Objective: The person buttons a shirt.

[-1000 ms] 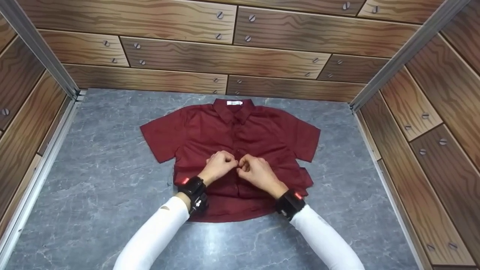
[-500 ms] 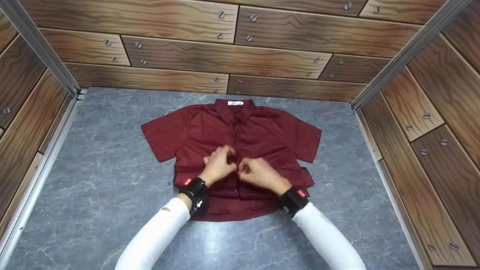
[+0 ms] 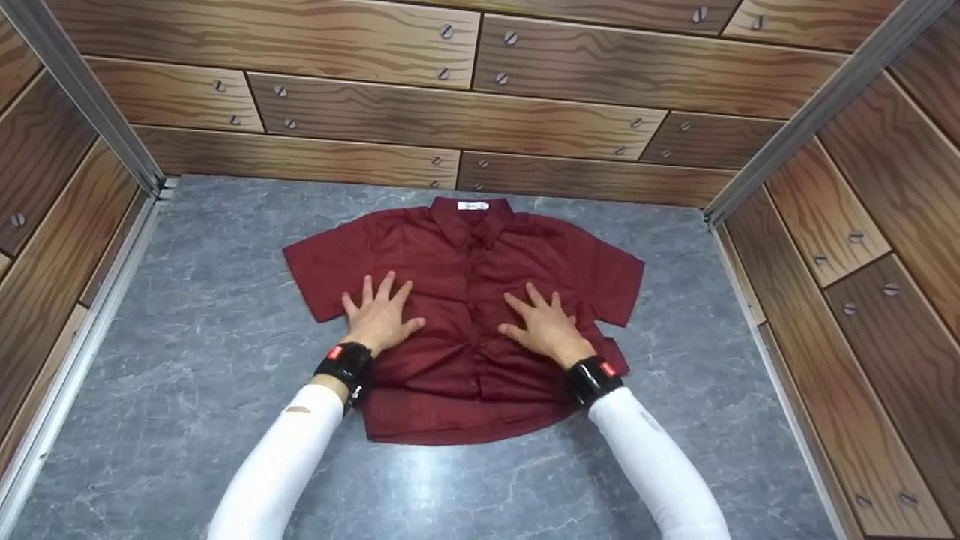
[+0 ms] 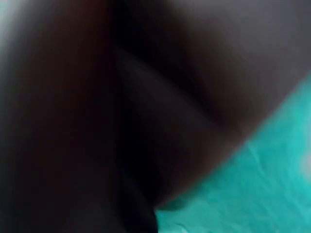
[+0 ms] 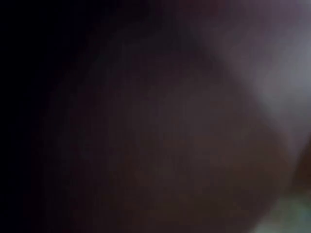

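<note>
A dark red short-sleeved shirt (image 3: 442,262) lies front side up in the head view, its collar (image 3: 454,221) toward the back wall. My left hand (image 3: 377,319) rests on the left part of the shirt's front, fingers spread and straight. On the other side of the button strip (image 3: 472,345), my right hand (image 3: 547,324) lies on the cloth with its fingers spread too. Neither hand grips anything. Creases run across the cloth between and below the hands. Both wrist views are dark and blurred, so little can be told from them.
The shirt lies on a grey marbled surface (image 3: 202,300). A wood-patterned back wall (image 3: 375,105) and similar side walls enclose it, with metal rails (image 3: 795,112) at the corners. A black band with a red light sits on each wrist.
Earlier, both hands had curled fingers close together at the button strip. They have since moved apart, left and right, with fingers spread on the cloth. The shirt stays in place.
</note>
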The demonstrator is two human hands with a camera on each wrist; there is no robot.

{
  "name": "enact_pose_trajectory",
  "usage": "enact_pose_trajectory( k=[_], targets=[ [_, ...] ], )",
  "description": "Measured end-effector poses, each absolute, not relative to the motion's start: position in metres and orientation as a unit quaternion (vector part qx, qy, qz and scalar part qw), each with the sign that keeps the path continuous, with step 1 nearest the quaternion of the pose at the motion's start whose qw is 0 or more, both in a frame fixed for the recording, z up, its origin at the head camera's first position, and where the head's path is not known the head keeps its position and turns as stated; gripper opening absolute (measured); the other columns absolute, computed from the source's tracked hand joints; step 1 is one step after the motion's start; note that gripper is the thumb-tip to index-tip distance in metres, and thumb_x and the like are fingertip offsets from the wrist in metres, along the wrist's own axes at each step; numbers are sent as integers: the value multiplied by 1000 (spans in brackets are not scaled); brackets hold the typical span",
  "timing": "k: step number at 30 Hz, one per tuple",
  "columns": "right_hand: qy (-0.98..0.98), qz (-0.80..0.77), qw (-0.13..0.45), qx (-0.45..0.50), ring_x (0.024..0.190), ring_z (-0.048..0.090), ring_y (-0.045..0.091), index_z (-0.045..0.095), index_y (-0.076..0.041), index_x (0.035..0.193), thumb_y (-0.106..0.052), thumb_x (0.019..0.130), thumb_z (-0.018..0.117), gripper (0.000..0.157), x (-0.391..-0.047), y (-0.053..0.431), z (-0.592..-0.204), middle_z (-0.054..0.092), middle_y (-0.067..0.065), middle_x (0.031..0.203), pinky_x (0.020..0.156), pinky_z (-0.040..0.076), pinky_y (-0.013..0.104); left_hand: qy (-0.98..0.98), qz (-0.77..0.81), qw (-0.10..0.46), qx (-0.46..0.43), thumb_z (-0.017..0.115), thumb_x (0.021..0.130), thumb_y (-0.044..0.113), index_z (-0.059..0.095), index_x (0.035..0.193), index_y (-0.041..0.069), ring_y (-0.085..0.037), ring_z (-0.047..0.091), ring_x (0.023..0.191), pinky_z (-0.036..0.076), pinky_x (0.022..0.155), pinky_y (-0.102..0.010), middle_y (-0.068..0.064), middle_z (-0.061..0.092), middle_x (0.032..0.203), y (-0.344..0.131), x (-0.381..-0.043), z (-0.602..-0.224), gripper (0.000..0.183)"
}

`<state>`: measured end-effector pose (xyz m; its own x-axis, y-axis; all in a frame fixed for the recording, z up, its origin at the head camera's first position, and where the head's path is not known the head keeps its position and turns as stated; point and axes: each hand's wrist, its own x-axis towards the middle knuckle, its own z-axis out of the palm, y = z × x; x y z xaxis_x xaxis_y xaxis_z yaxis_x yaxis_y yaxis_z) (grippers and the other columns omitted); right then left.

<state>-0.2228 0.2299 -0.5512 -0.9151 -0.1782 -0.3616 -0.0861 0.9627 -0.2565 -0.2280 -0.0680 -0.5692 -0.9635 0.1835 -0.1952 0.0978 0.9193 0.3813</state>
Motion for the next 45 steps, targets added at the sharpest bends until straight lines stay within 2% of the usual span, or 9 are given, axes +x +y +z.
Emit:
enact_pose_trajectory(
  k=[3, 6, 19, 25, 30, 36, 39, 41, 45],
  targets=[
    [972, -111, 201, -52, 144, 0, 52, 21, -40, 152, -66, 88, 51, 76, -228, 229, -553, 4, 7, 164, 99, 17, 80, 968, 190, 148, 75, 59, 83, 65, 25, 154, 27, -41, -6, 148, -8, 105, -74, -6, 7, 164, -74, -235, -570, 87],
    [973, -103, 204, -38, 144, 0, 51, 19, -39, 153, -70, 85, 52, 82, -231, 227, -554, 2, 7, 164, 97, 18, 81, 966, 190, 158, 80, 61, 80, 68, 22, 154, 28, -39, -7, 148, -11, 104, -74, -4, 5, 164, -76, -244, -571, 93],
    [973, -104, 203, -26, 144, -1, 53, 19, -38, 153, -71, 83, 53, 84, -245, 223, -552, 2, 8, 164, 96, 17, 82, 966, 193, 149, 82, 66, 78, 64, 26, 154, 26, -39, -3, 149, -8, 104, -75, -4, 10, 164, -78, -261, -568, 94],
    [977, -98, 186, -41, 146, 3, 49, 18, -39, 153, -75, 82, 49, 86, -250, 230, -552, 5, 5, 164, 103, 18, 76, 965, 207, 139, 81, 65, 81, 62, 17, 155, 27, -40, -3, 149, -7, 106, -74, -9, 9, 163, -79, -261, -567, 96],
    [981, -115, 141, -62, 145, 15, 46, 23, -30, 154, -73, 85, 48, 85, -246, 249, -550, 16, 9, 162, 107, 24, 68, 962, 239, 105, 81, 60, 87, 59, 12, 156, 25, -45, 1, 147, -2, 107, -73, -19, 12, 161, -87, -250, -566, 91],
    [984, -160, 47, -63, 138, 37, 36, 38, -12, 148, -55, 93, 54, 72, -231, 293, -547, 39, 17, 150, 111, 31, 52, 959, 272, 32, 78, 58, 90, 53, 27, 153, 14, -46, 16, 145, 11, 107, -72, -22, 24, 156, -115, -222, -570, 80],
    [983, -183, 4, -36, 129, 47, 38, 47, -4, 140, -45, 94, 57, 62, -220, 313, -548, 51, 21, 139, 107, 36, 52, 955, 292, -16, 58, 58, 92, 50, 44, 140, 2, -44, 37, 133, 27, 103, -66, -26, 40, 142, -129, -207, -573, 69],
    [982, -187, -16, -13, 118, 55, 40, 55, -1, 130, -41, 94, 57, 54, -214, 323, -549, 59, 23, 126, 99, 42, 53, 953, 299, -44, 35, 58, 92, 49, 53, 122, -3, -43, 50, 114, 37, 94, -59, -26, 50, 122, -137, -198, -574, 61],
    [981, -193, -19, 28, 94, 64, 39, 68, -5, 101, -43, 93, 58, 40, -206, 339, -551, 68, 18, 98, 81, 48, 51, 957, 287, -37, 2, 53, 92, 57, 56, 86, 4, -37, 56, 81, 42, 73, -51, -17, 55, 86, -144, -187, -568, 53]
  ],
)
